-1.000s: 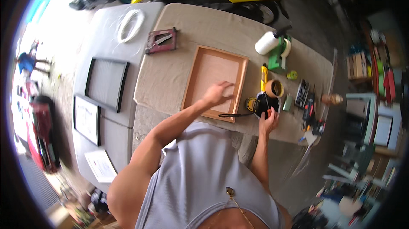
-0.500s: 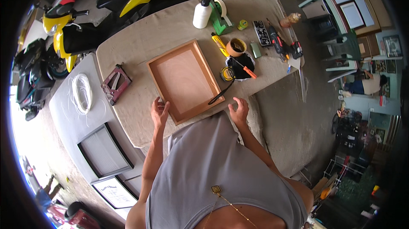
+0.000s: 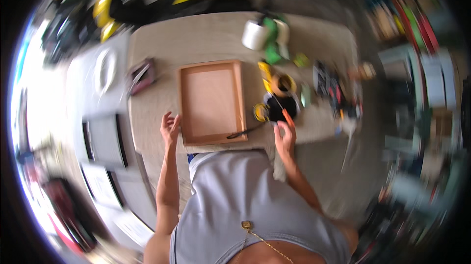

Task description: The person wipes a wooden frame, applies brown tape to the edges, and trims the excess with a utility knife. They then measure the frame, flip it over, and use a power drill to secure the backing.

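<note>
"Where's the wooden tray?"

"On the cloth-covered counter, toward its front, the near rim just inside the counter's front edge and close to the person's shirt."

"And the left hand?"

"Just beside the tray's left wall, near the front corner. Its grip is spread, fingers loosely apart and a little bent; I can't tell whether a fingertip touches the wood."

"Right hand?"

"At the front edge of the counter, fingertips at the orange handle of the screwdriver. It's blurred there, so I can't tell if that grip is pinching the handle or only next to it."

"How much room around the tray?"

"On the left, a band of cloth runs between it and the staple gun. Beyond the far rim, a broad stretch of cloth reaches to the back edge."

"And to the right?"

"Tighter. Only a narrow strip separates it from the yellow tape measure, and a black strap lies across the tray's near right corner. Past that, the yellow cutter and tape roll stand close together."
</note>
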`<state>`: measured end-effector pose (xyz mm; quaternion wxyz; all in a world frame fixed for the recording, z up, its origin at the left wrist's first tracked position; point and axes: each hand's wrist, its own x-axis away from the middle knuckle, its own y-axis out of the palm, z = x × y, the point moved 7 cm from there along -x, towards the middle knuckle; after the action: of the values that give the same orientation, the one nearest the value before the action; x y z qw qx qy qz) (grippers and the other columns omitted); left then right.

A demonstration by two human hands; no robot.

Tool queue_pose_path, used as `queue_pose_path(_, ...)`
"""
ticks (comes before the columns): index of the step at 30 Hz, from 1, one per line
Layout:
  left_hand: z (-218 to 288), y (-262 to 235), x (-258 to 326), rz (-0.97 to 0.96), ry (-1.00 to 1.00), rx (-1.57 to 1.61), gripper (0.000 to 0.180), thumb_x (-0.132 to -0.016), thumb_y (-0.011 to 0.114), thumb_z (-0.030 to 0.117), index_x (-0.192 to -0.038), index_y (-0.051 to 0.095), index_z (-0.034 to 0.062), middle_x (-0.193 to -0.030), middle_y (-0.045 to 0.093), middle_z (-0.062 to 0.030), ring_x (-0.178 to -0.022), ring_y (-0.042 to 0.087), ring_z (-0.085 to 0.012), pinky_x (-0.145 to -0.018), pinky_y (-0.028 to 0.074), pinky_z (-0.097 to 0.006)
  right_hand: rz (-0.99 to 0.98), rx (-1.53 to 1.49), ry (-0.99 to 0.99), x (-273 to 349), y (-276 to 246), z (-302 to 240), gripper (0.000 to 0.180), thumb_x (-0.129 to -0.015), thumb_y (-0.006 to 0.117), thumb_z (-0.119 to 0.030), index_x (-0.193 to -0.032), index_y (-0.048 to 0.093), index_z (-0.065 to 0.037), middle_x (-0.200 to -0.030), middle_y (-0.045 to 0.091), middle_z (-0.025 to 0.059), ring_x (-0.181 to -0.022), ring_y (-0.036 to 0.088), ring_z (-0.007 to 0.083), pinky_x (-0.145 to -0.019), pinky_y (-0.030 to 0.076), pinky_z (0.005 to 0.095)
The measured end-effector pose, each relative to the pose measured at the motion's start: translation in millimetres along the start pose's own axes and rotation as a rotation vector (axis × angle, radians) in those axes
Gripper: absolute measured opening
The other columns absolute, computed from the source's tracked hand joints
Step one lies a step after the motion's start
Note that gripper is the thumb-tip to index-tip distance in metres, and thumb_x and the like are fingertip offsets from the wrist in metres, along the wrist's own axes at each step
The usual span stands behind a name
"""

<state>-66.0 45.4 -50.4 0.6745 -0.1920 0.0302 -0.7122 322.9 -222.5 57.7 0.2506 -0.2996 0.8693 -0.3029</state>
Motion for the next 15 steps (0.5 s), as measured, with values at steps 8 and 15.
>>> queue_pose_path(8,-43,-37,260,0.682,-0.211,-0.387,0.057,-0.076,0.071,0.039,-0.121,0.052,0.0104,-0.104,0.055,-0.0159,-0.102,0.053,-0.0313,-0.087,0.045,-0.043,-0.561,-0.206,-0.501,-3,25,-1,0.010,-0.080,0.067,-0.008,-0.086,0.066,-0.001,-0.079,0.065,0.0120,-0.072,0.061,0.0303,-0.075,0.048,0.0392)
queue_pose_path(15,-183,13,549,0.655,-1.088,-0.106,0.050,-0.072,0.073,0.047,-0.106,0.066,0.0106,-0.109,0.065,-0.0156,-0.104,0.061,-0.0290,-0.089,0.048,-0.039,-0.897,-0.256,-0.754,31,51,-21,0.015,-0.079,0.066,-0.011,-0.089,0.066,0.001,-0.083,0.065,0.0148,-0.077,0.061,0.0293,-0.072,0.048,0.0374)
